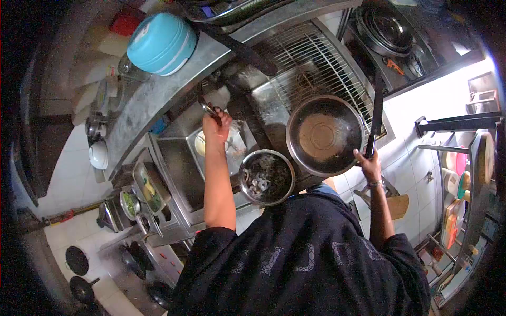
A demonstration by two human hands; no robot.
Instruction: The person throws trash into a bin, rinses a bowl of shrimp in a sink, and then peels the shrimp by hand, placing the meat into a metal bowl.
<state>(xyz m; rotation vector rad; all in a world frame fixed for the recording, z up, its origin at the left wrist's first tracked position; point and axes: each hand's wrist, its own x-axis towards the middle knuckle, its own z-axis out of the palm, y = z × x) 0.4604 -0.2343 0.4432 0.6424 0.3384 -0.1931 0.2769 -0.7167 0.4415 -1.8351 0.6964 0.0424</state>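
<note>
Over the sink [176,158], my left hand [216,128] has its fingers closed around a metal tap [211,109]. My right hand [370,164] grips the right rim of a wide metal bowl [322,134], thumb at the edge; most of its fingers are hidden. A film of cloudy brownish liquid seems to cover the wide bowl's bottom. Closer to my body, a smaller metal bowl [267,177] holds dark matter and pale grey, glossy pieces, which I cannot identify. Under my left hand, something pale and wet [236,141] lies in the sink.
A metal rack [300,50] lies behind the wide bowl. A light-blue container [161,44] stands on the steel shelf [176,87] at upper left. Stacked pans [385,31] sit at upper right. A tray of food [150,192] is left of the sink. A wooden stool [397,206] stands at right.
</note>
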